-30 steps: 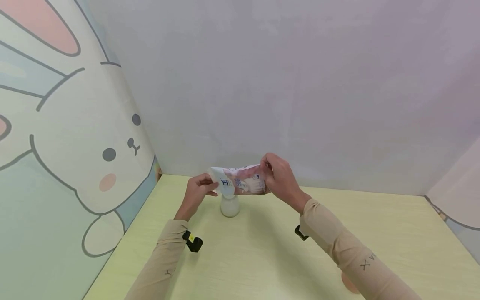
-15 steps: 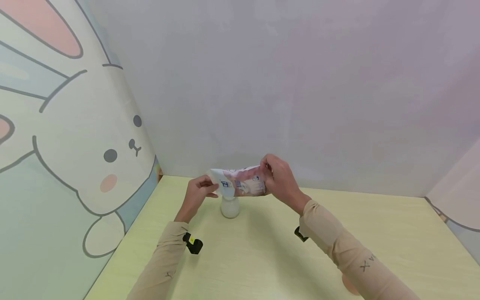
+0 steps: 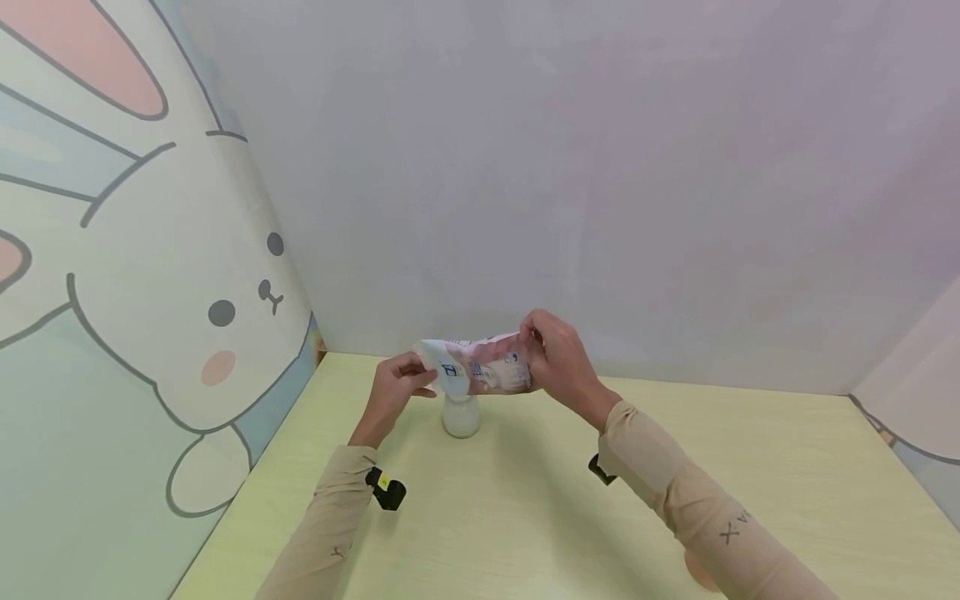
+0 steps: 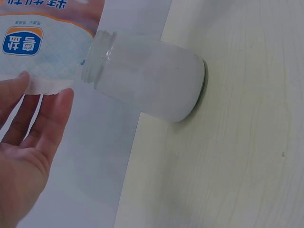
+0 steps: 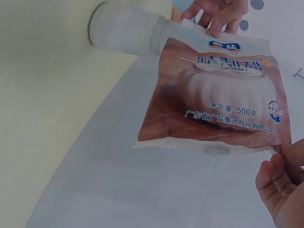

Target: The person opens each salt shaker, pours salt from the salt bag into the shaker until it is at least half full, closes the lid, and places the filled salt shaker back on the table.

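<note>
A bag of salt (image 3: 495, 368), brown and pale blue with printed lettering, is held level in the air between both hands. My left hand (image 3: 392, 393) pinches its pale, torn-looking end between thumb and fingers, plain in the left wrist view. At the opposite end my right hand (image 3: 561, 360) grips a corner of the bag. Just under the left end stands a lidless glass jar (image 4: 147, 78), upright on the table and whitish inside. In the right wrist view the bag (image 5: 223, 99) overlaps the jar's mouth. Whether salt is flowing cannot be made out.
The pale yellow table (image 3: 480, 525) meets a grey-lilac wall (image 3: 570, 183) at the back. A rabbit-print panel (image 3: 172, 333) borders the left side. Under the right forearm lies a round orange-pink object (image 3: 700, 572), partly covered by the sleeve.
Hands, bag and jar keep nearly the same places. The whole head view has shifted very slightly, so everything sits a little lower now.
</note>
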Available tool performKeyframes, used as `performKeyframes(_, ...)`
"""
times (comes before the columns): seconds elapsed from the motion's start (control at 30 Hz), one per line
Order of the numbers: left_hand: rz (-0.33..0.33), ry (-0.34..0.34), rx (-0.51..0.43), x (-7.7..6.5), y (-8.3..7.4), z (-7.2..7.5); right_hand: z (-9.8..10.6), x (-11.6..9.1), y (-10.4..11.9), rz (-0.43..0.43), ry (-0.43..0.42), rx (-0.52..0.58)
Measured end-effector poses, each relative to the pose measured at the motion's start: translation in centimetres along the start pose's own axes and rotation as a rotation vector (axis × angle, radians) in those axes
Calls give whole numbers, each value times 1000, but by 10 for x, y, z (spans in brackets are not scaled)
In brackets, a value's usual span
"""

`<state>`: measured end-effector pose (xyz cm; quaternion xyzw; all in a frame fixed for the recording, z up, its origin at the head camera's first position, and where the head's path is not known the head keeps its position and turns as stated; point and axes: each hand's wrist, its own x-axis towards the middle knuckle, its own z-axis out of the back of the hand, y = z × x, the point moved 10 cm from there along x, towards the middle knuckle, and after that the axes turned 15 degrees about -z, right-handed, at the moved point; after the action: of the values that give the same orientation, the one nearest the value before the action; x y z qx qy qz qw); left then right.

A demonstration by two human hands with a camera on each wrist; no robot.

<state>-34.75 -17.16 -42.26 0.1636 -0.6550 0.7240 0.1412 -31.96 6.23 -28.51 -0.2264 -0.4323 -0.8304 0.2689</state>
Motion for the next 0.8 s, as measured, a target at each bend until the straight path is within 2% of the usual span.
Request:
performKeyframes(0.2, -1, 9, -9, 1, -3, -2, 0, 0, -1, -4, 1, -3)
performKeyframes(0.8, -25, -28, -5, -2, -2, 0, 1, -1, 2, 16, -4, 6)
